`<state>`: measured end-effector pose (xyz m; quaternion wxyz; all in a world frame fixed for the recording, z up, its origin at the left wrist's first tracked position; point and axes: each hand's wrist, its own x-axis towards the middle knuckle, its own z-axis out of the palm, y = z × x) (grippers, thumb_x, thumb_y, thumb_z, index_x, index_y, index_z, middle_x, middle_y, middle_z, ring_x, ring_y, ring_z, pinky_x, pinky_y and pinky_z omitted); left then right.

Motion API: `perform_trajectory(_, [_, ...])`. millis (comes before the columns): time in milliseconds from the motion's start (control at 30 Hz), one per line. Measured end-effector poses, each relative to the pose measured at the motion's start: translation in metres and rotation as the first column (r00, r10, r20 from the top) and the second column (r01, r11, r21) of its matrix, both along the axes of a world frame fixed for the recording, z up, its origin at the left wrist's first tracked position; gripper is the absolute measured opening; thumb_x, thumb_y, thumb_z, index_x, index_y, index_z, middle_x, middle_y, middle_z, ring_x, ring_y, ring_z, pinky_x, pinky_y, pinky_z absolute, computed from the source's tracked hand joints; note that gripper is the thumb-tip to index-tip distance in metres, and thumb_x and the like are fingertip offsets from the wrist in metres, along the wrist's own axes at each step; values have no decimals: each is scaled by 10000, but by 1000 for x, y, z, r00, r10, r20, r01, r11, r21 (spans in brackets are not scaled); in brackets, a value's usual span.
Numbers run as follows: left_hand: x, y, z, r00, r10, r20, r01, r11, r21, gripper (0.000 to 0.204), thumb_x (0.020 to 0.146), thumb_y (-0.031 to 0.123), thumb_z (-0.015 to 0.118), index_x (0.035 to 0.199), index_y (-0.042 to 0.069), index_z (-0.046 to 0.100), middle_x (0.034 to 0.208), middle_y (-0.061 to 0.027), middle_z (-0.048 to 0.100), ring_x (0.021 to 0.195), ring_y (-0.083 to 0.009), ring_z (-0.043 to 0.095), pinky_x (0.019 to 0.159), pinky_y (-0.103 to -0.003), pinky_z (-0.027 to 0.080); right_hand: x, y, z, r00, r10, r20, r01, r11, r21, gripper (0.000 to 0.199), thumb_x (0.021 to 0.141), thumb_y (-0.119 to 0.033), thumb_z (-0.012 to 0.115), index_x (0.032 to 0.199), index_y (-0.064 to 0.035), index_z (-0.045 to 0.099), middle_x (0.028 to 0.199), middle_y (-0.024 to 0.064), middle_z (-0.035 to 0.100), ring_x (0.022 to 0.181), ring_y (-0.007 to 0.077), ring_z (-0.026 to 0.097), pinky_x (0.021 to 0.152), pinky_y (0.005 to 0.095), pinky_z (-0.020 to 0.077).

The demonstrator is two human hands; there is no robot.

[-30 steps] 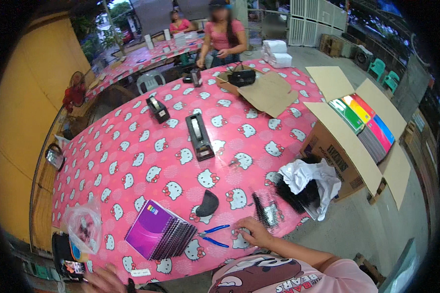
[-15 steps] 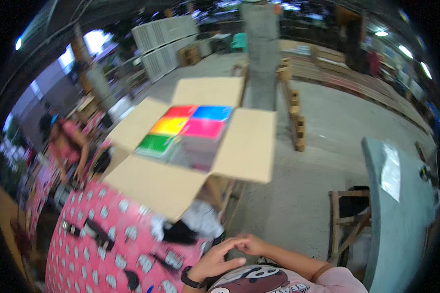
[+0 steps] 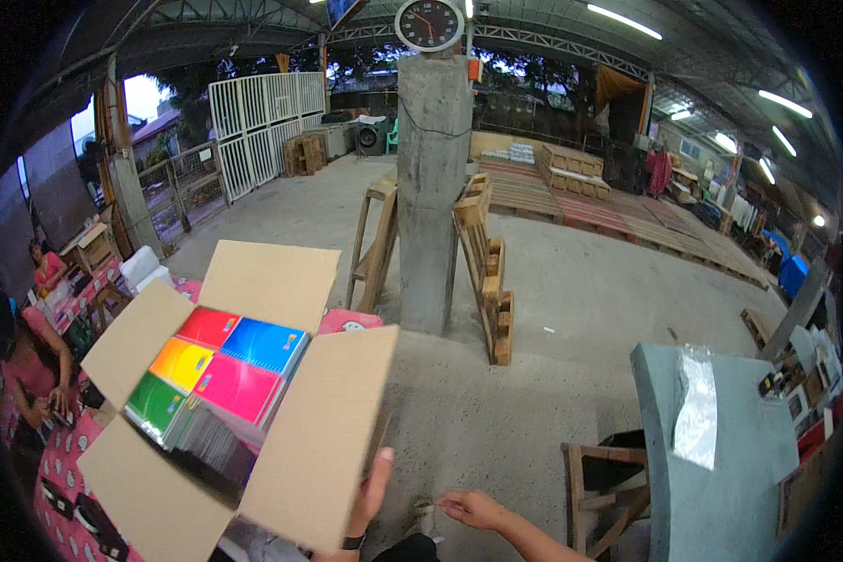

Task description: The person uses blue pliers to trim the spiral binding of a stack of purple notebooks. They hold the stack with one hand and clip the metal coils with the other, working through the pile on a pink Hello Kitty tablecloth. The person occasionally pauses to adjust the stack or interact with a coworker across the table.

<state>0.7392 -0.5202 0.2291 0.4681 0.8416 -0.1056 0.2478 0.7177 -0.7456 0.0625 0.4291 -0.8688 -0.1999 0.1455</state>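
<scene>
A cardboard box (image 3: 164,480) with its flaps spread stands on the pink patterned tablecloth at my left. Inside lie stacks of spiral notebooks (image 3: 242,384) with red, blue, yellow, pink and green covers; one section shows a lower stack seen by its dark edges. My left hand (image 3: 375,489), with a dark band at the wrist, is beside the box's right flap (image 3: 323,426). That flap partly hides it; a stretched digit shows, and whether it touches the flap is unclear. My right hand (image 3: 473,509) hangs over the floor, fingers stretched out and holding nothing.
A grey-green table (image 3: 656,421) with a clear plastic sheet (image 3: 696,412) stands at right, a wooden frame (image 3: 609,496) beside it. Wooden pallets (image 3: 487,272) lean by a concrete pillar (image 3: 433,187) ahead. A person (image 3: 37,361) works at far left. Dark items (image 3: 94,520) lie on the tablecloth.
The view has swung right and up, so the box now sits further left and lower. My hands, together before, are now apart, the left one beside the flap.
</scene>
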Motion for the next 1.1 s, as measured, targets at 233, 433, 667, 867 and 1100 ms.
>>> perform_trajectory(233, [135, -29, -7, 734, 323, 598, -117, 927, -356, 734, 764, 183, 638, 1346, 18, 223, 1381, -192, 253, 1248, -300, 286, 1028, -424, 253, 211, -47, -62, 993, -10, -118, -9, 987, -159, 301, 856, -239, 559, 1088, -50, 587, 999, 125, 633, 895, 265, 611, 788, 354, 471])
perform_trajectory(433, [245, -77, -4, 759, 145, 634, 58, 956, -288, 678, 715, 119, 638, 1292, 80, 282, 1338, -190, 285, 1212, -299, 317, 1016, -440, 275, 264, -227, -196, 851, -415, -322, 119, 751, -650, 400, 866, -294, 539, 1131, 5, 568, 1046, 147, 628, 939, 266, 605, 831, 375, 472])
perform_trajectory(667, [368, -84, -14, 776, 280, 565, 14, 888, -459, 691, 708, 57, 639, 1302, 58, 287, 1312, -146, 352, 1048, -235, 486, 871, -360, 417, 257, -362, -228, 129, -668, -733, 758, 543, -361, 338, 863, -314, 480, 951, -7, 590, 792, 121, 643, 589, 220, 581, 519, 356, 465])
perform_trajectory(867, [480, -93, -34, 828, 335, 449, -131, 895, -427, 648, 723, 58, 640, 1286, 77, 320, 1304, -123, 353, 1017, -212, 498, 818, -331, 427, 422, -383, -262, 362, -633, -684, 367, 772, -519, 308, 874, -285, 428, 827, -45, 615, 689, 96, 631, 498, 203, 556, 495, 338, 467])
perform_trajectory(1100, [571, -70, -24, 646, 689, 329, -577, 722, -382, 639, 710, 35, 641, 1272, 60, 337, 1291, -126, 323, 1068, -229, 460, 829, -328, 426, 768, -352, -326, 933, 296, -205, -359, 712, -603, 261, 813, -228, 475, 626, -121, 623, 613, 83, 609, 555, 228, 578, 549, 361, 472])
